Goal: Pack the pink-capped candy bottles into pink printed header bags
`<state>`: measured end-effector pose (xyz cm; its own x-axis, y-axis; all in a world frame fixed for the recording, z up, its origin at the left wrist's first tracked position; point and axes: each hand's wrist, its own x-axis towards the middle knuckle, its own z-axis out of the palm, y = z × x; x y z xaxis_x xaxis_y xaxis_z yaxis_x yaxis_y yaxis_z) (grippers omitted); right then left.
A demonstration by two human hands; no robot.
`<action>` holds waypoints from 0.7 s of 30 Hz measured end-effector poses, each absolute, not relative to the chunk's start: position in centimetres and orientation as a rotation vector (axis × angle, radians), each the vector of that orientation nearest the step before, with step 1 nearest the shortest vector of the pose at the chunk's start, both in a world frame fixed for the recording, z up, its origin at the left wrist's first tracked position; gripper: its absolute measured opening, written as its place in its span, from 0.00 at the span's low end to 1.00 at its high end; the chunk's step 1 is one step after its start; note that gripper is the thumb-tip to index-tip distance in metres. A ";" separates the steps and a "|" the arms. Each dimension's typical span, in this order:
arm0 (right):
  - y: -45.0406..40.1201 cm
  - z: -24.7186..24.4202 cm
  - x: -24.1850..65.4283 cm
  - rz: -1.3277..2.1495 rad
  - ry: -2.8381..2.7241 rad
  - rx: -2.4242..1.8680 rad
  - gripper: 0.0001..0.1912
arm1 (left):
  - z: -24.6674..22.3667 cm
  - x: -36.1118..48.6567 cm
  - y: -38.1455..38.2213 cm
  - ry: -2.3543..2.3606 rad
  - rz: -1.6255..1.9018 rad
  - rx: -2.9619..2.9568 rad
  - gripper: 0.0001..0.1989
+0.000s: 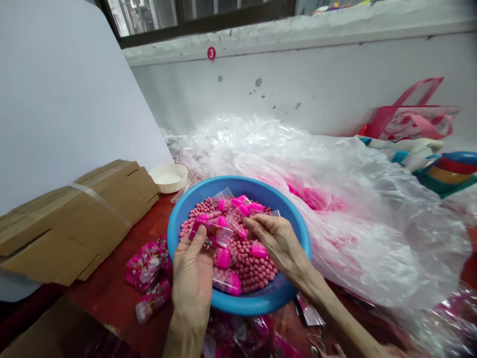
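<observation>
A blue basin (261,311) holds many small pink beads (253,273) and several clear tubes with bright pink caps (223,257). Over the basin's left side, my left hand (194,273) is closed, its thumb pressing on a clear packet with a pink printed card (214,228). My right hand (279,243) reaches in from the right above the beads. Its thumb and fingertips are pinched together beside a pink-capped tube (236,227); what lies between them is too small to make out. More capped tubes lie on the beads around both hands.
Flattened cardboard (93,214) and a white dish (169,177) stand left of the basin. Pink printed packets (147,266) lie on the red table (108,278). Large clear plastic bags (354,209) spread along the right and back. Behind them is a pink bag (413,119).
</observation>
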<state>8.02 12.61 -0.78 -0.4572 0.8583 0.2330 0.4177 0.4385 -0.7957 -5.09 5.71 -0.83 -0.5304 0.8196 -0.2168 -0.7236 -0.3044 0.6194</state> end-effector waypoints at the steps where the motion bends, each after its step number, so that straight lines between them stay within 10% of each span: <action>1: 12.9 -0.9 8.0 0.828 -2.117 -1.103 0.20 | -0.9 -5.1 5.7 0.833 1.980 0.161 0.02; 21: 15.0 -5.0 5.4 0.395 -2.544 -0.980 0.14 | -0.6 -4.6 5.5 0.746 2.022 0.105 0.03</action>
<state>5.42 14.99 -5.01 -0.6820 0.6872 0.2503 0.5790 0.7164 -0.3892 -4.61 5.54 -0.61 -0.5500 0.8064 -0.2171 -0.7540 -0.3678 0.5443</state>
